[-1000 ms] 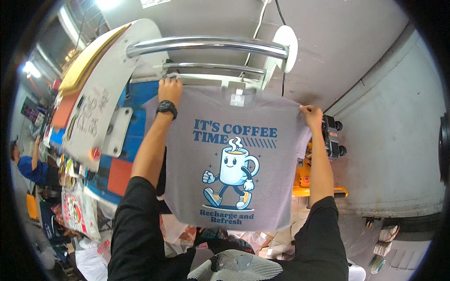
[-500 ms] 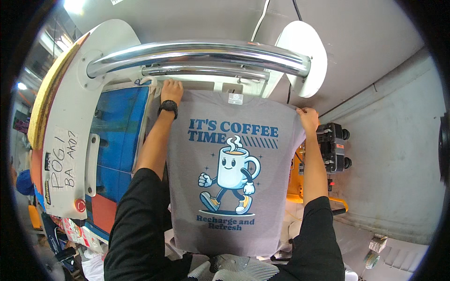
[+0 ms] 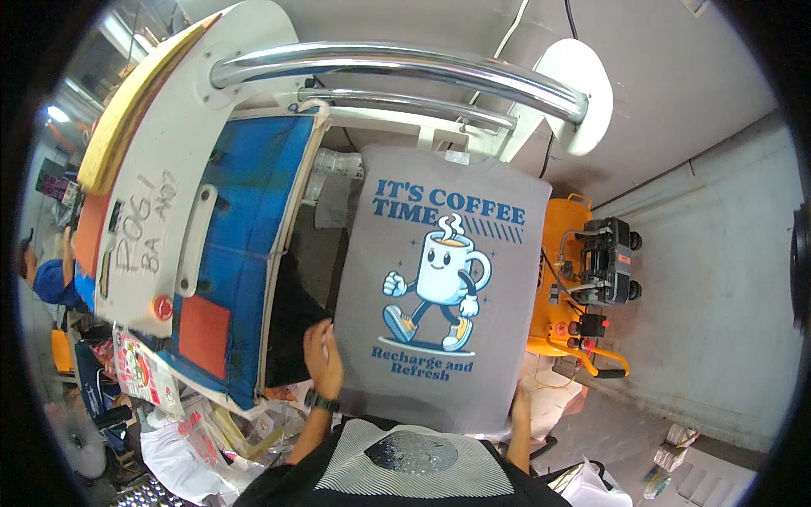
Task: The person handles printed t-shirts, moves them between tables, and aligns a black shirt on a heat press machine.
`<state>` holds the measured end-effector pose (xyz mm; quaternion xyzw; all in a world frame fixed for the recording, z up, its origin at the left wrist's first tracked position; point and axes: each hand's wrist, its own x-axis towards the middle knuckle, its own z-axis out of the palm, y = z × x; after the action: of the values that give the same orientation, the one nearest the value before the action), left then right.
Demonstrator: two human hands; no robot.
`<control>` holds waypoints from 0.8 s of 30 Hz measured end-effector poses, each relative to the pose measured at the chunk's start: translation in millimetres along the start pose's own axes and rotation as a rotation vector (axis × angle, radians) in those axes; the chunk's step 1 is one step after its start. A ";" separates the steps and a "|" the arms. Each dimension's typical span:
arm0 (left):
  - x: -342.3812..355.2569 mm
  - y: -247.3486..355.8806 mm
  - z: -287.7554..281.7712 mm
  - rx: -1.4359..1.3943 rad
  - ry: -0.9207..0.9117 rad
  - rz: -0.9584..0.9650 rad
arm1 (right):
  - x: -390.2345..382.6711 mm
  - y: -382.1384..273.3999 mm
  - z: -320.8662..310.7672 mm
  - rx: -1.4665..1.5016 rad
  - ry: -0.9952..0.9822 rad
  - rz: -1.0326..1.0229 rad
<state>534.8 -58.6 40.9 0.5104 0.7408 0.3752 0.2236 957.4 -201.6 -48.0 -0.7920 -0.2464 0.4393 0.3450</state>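
A grey T-shirt (image 3: 507,279) is spread flat in front of me, its neck end away from me. Blue lettering and a cartoon of a walking coffee mug cover its front. My left hand (image 3: 323,363) is beside the shirt's lower left edge, fingers stretched out and slightly blurred; it wears a dark wristwatch (image 3: 322,400). At the lower right edge of the shirt is my right hand (image 3: 520,412). Its fingers are mostly hidden at the cloth, so their grip does not show.
A white machine frame with a chrome bar (image 3: 397,61) arches beyond the shirt. Its blue panel (image 3: 241,253) and a red button (image 3: 162,308) are to the left. On the right stands an orange compressor (image 3: 562,253) with a black motor (image 3: 608,262). Another person (image 3: 55,280) is at far left.
Both hands have left the shirt's shoulders and come down toward me along its sides, to the lower edges. The view has shifted, so shirt and machine appear farther right.
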 end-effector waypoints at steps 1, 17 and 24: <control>-29.5 -22.2 -14.4 0.046 0.014 -0.013 | -25.5 32.0 -5.4 0.042 0.013 0.194; -143.4 -234.6 -51.4 -1.113 -0.530 -0.641 | -122.7 74.5 -43.7 0.366 -0.123 -0.172; -170.3 -182.4 -88.2 -1.302 -0.223 -0.573 | -129.0 89.5 -54.8 0.423 0.018 -0.240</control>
<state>429.1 -280.9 -56.4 0.0945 0.4444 0.6128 0.6466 949.1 -366.5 -27.8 -0.6710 -0.2383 0.4299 0.5551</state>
